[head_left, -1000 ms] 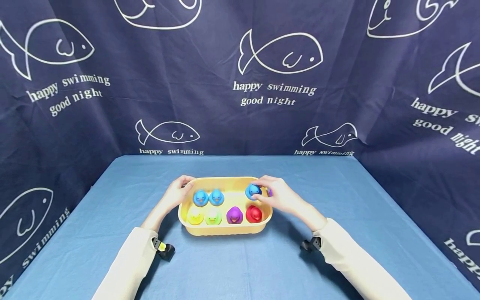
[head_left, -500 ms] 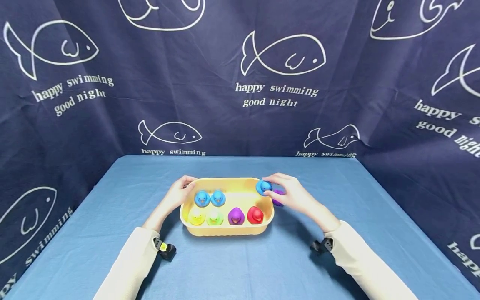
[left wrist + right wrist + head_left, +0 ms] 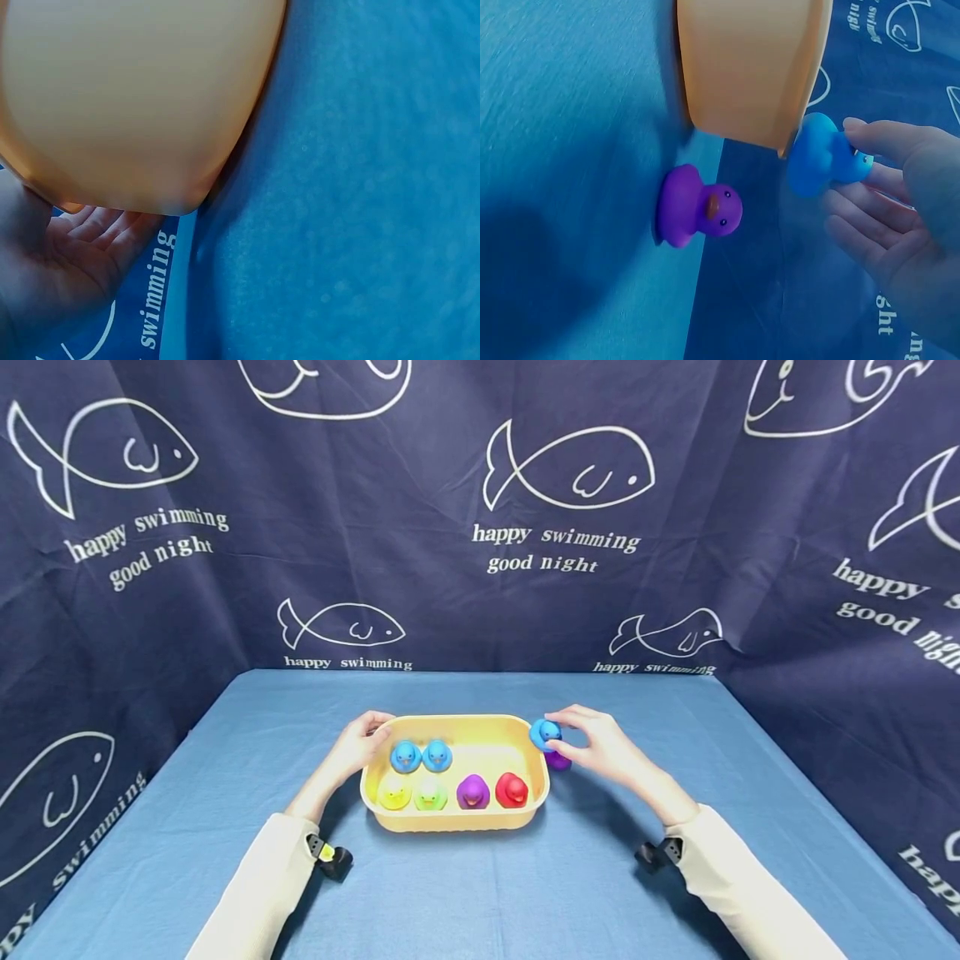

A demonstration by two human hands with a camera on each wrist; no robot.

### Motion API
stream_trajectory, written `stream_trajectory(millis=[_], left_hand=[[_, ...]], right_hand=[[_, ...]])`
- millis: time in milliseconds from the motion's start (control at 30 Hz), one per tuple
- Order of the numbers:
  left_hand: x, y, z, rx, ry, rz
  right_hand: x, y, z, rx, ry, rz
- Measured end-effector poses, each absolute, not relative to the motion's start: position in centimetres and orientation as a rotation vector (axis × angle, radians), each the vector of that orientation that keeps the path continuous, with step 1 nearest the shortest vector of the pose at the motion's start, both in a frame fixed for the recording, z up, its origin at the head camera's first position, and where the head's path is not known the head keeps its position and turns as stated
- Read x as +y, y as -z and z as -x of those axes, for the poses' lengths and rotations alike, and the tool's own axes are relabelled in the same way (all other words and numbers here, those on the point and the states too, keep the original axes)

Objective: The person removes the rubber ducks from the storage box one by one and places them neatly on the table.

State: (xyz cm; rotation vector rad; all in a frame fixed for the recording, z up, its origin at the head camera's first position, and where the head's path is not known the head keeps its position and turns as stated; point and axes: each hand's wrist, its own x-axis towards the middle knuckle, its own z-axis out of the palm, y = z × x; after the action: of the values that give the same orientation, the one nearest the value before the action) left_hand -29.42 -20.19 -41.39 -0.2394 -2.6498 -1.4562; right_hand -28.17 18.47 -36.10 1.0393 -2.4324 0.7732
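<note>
1. Currently pinching a blue duck (image 3: 542, 736) in the right hand (image 3: 602, 745), raised just beside the tray's (image 3: 487, 745) right end.
2. Gripping the tray's left end with the left hand (image 3: 354, 748).
3. Nearby, can see an outer purple duck (image 3: 681, 206) on the table (image 3: 450, 893).
4. Inside, can count a blue pair (image 3: 406, 757), yellow duck (image 3: 393, 793), green duck (image 3: 431, 794), inner purple duck (image 3: 472, 792) and red duck (image 3: 512, 791).
5. Seems partway along, with two ducks outside, one not yet set down, and six left inside.

Smooth plastic tub (image 3: 454, 821), matt cloth table covering (image 3: 450, 902)
</note>
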Motion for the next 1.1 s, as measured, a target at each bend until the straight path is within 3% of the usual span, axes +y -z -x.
stream_trajectory(millis=[1100], left_hand=[[-20.1,41.4,29.3,-2.648,1.479,0.228]], right_hand=[[22.4,37.7,28.7,-2.5,-0.663,-0.931]])
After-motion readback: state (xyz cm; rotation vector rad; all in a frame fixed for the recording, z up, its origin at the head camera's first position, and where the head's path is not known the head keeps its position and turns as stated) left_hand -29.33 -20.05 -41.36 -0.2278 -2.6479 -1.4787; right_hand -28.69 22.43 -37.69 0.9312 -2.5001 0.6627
